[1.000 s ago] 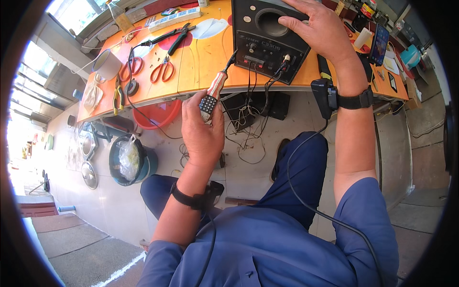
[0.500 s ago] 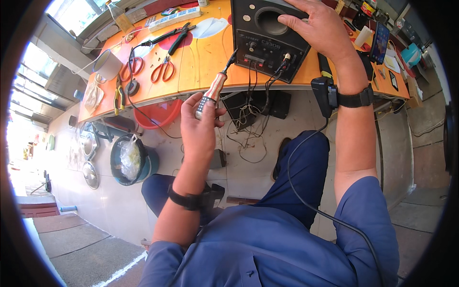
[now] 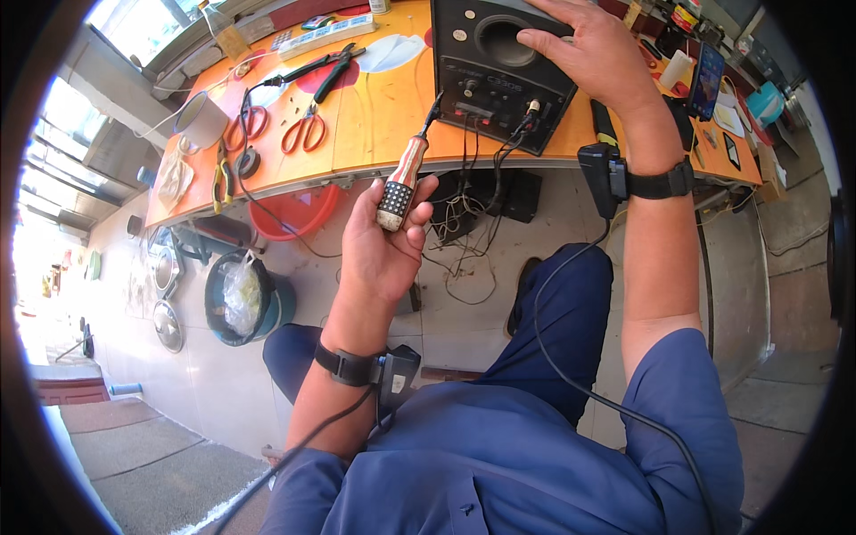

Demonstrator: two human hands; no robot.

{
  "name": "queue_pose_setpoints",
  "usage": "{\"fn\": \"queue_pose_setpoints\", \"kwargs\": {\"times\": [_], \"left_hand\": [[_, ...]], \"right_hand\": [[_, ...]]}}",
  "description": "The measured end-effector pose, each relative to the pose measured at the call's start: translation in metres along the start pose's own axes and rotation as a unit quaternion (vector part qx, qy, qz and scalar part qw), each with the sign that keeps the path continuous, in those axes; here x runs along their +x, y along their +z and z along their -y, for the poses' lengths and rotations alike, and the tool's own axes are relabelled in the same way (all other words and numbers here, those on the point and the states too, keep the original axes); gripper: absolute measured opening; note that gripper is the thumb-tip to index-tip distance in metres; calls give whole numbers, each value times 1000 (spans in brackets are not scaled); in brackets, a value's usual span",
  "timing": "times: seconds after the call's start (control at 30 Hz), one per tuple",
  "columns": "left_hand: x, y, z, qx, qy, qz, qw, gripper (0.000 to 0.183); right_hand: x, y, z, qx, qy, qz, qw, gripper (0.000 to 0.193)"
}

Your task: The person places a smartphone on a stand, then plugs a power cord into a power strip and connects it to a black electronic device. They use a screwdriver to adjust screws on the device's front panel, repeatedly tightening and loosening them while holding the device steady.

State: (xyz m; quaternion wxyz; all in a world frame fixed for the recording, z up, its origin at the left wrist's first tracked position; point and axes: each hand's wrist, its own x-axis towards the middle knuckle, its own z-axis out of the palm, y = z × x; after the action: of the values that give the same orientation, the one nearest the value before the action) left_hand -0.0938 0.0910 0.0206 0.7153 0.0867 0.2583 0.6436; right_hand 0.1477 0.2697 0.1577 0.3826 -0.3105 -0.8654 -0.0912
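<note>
A black speaker [image 3: 535, 73] stands at the bench's front edge, its back panel with round port, knobs and plugged-in cables facing me. My right hand [image 3: 593, 45] steadies its top right corner, thumb on the back panel; the fingertips run out of the frame at the top. In my left hand [image 3: 388, 241], palm turned up, lies a screwdriver [image 3: 406, 183] with a striped and spotted handle, held between thumb and curled fingers. The screwdriver's shaft points up at the panel's lower left edge; whether its tip sits in a screw is too small to tell.
Left on the orange bench [image 3: 357, 134] lie red-handled scissors [image 3: 303, 134], pliers [image 3: 337, 76], yellow-handled pliers [image 3: 223, 183], black tape [image 3: 248, 162] and a white cup [image 3: 202, 120]. A phone [image 3: 707, 82] stands at right. Loose cables [image 3: 468, 209] hang below the bench; a bucket [image 3: 245, 299] stands on the floor.
My left hand has rolled over on the screwdriver handle, from knuckles showing to palm up, and the handle has turned with it. My right hand and the speaker have hardly moved.
</note>
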Motion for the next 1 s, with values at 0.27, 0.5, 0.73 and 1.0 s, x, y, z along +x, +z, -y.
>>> {"fn": "queue_pose_setpoints", "kwargs": {"times": [0.27, 0.5, 0.73, 1.0], "left_hand": [[6, -7, 14, 763, 419, -64, 488, 39], [2, 1, 15, 509, 294, -106, 802, 38], [2, -4, 2, -14, 2, -7, 1000, 38], [0, -2, 12, 410, 163, -38, 897, 39]], "right_hand": [[-1, 0, -1, 2, 5, 3, 1000, 48], [0, 0, 0, -5, 9, 6, 1000, 48], [1, 0, 0, 4, 1, 3, 1000, 48], [0, 0, 0, -1, 4, 5, 1000, 48]]}}
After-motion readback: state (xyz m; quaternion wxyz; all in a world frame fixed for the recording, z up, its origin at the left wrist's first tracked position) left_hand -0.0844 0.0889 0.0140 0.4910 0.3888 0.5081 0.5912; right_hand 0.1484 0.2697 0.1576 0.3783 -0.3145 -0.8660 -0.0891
